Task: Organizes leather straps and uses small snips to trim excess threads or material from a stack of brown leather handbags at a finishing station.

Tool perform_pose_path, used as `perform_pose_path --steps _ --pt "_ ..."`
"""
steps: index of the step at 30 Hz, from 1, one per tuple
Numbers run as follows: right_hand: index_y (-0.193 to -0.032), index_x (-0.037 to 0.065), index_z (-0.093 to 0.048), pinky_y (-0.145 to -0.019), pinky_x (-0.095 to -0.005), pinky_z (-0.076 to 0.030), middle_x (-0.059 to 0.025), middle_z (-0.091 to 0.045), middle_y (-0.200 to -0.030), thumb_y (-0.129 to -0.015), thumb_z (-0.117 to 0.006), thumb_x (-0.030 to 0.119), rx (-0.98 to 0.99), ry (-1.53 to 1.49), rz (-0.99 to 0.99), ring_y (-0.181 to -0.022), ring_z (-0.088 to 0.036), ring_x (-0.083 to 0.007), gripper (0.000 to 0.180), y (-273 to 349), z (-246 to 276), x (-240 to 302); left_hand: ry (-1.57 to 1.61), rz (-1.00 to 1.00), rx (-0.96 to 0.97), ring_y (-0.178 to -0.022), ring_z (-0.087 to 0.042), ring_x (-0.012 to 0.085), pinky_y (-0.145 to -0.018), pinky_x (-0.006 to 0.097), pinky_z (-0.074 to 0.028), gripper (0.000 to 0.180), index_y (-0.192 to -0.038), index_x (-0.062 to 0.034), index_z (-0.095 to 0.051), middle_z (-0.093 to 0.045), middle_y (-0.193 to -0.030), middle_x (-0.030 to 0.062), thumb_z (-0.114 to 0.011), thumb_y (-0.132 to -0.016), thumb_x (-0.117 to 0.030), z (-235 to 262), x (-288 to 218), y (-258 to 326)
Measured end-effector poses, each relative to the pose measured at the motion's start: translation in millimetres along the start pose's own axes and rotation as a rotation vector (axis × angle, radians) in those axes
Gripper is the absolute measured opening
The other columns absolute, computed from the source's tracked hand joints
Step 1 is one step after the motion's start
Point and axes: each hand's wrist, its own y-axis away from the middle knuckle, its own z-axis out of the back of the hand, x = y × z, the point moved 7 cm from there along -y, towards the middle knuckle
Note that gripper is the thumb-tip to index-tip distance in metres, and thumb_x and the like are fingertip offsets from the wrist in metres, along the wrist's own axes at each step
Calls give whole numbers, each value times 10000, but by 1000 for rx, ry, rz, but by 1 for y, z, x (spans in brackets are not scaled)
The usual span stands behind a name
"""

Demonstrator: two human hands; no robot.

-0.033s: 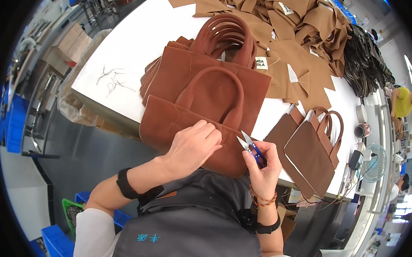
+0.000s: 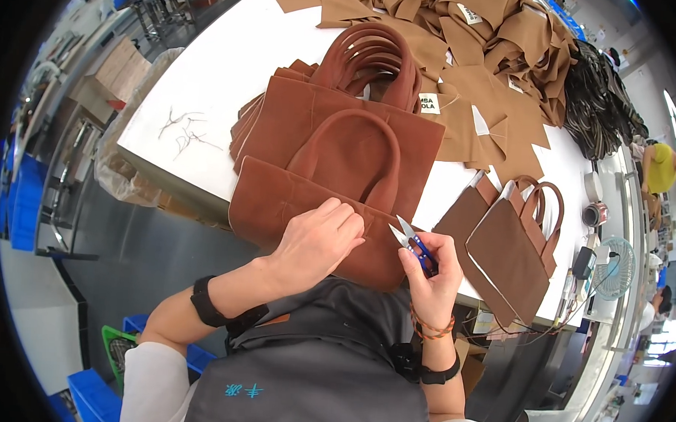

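The reddish-brown, leather-like bag panel with a tubular looped handle (image 2: 278, 197) lies uppermost at the near edge of the table, its near part hanging over toward the person's dark grey apron (image 2: 316, 368). It looks light for its size and pliable, firm enough to stay flat yet apt to sag where nothing supports it. The surface seems smooth and perhaps easily scratched, so a broad, gentle hold near the base of the handle or along an edge should suit it. The thick, rounded handle looks stiffer, keeps its arch and offers a secure grip.

The left hand (image 2: 314, 236) is at the panel's near middle, fingers curled in together; whether they pinch anything I cannot tell. The right hand (image 2: 437, 272), just to the right, holds small blue-handled metal thread snips (image 2: 418, 251), their pointed blades slightly parted and facing far and left. Those tips call for care near the soft surface.

Beneath and beyond, a fanned stack of matching reddish-brown panels (image 2: 320, 101) could slide if pulled. Left on the white tabletop (image 2: 185, 91) lie loose dark threads (image 2: 187, 133); right are darker brown handled bag pieces (image 2: 510, 252). Far right, limp tan pieces (image 2: 501, 105) lie heaped beside a bundle of black strips (image 2: 595, 101).
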Motion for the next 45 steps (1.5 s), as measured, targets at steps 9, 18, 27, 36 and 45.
perform_pose_path --steps 9,18,27,36,45 --pt "-885 49 -672 -580 -230 -470 -47 -647 -785 -730 -800 74 29 175 121 -638 -600 -127 202 10 -2 7 181 4 -15 -716 -568 234 -581 304 -481 137 -840 -34 -519 -570 -816 75 -655 -832 -42 -1 -2 15" --pt "-840 76 -692 -590 -290 -504 -29 -657 -764 -671 -809 113 44 451 347 -684 -639 -189 209 16 -13 24 670 430 79 -714 -599 116 -601 260 -490 150 -920 -16 -490 -596 -815 67 -628 -889 -64 -12 23 16" --pt "-850 54 -696 -574 -289 -493 -51 -658 -767 -658 -812 73 56 508 436 -679 -635 -195 225 16 -16 30 686 462 111 -723 -608 118 -611 257 -497 153 -919 -18 -497 -599 -825 63 -638 -881 -65 -13 24 17" --pt "-842 89 -690 -558 -276 -494 -16 -663 -786 -689 -804 132 20 479 405 -643 -632 -176 196 14 -12 22 671 410 23 -777 -635 121 -695 260 -543 135 -944 -7 -522 -604 -843 68 -637 -874 -14 -6 23 12" --pt "-866 67 -687 -534 -263 -496 -37 -668 -791 -721 -794 131 8 479 317 -601 -631 -168 191 4 -11 25 1015 468 -56 -767 -645 114 -656 256 -526 125 -939 -11 -493 -607 -847 67 -604 -885 8 -19 34 5"
